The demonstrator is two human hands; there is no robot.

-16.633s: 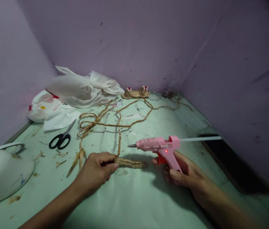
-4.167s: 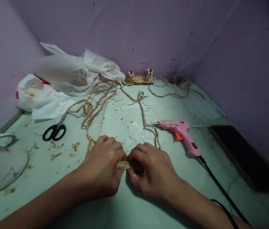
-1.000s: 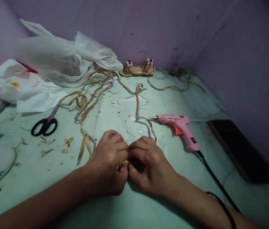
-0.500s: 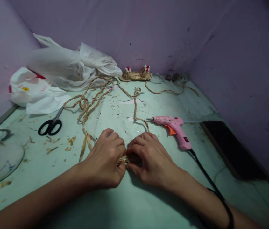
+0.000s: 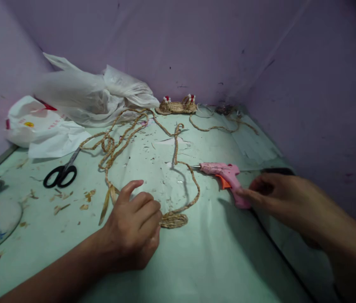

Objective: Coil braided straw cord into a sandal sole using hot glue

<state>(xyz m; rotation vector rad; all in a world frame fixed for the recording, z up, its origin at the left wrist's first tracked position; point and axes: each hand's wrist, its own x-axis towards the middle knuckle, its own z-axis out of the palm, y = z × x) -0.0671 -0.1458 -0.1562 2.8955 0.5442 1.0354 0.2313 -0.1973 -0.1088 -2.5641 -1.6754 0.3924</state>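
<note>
My left hand (image 5: pixel 136 229) is closed on one end of a flat oval coil of braided straw cord (image 5: pixel 174 220), which sticks out to the right of the fingers. From the coil the cord (image 5: pixel 196 189) curves up across the table. Its thumb side is hidden; the index finger is raised. My right hand (image 5: pixel 279 195) reaches over the handle of a pink glue gun (image 5: pixel 222 170) with an orange trigger. The thumb overlaps the handle's lower end, and a gap shows between thumb and fingers. Whether it touches the handle, I cannot tell.
Black-handled scissors (image 5: pixel 60 176) lie at left near a tangle of braided cord (image 5: pixel 110 147) and straw scraps. Plastic bags (image 5: pixel 86 92) fill the back left. A woven straw piece with beads (image 5: pixel 176 107) sits by the wall. Behind my right hand is a dark phone-like slab (image 5: pixel 277 171).
My right hand has let go of the coil and moved right to the glue gun's handle. The left hand keeps its hold, and more of the coil now shows.
</note>
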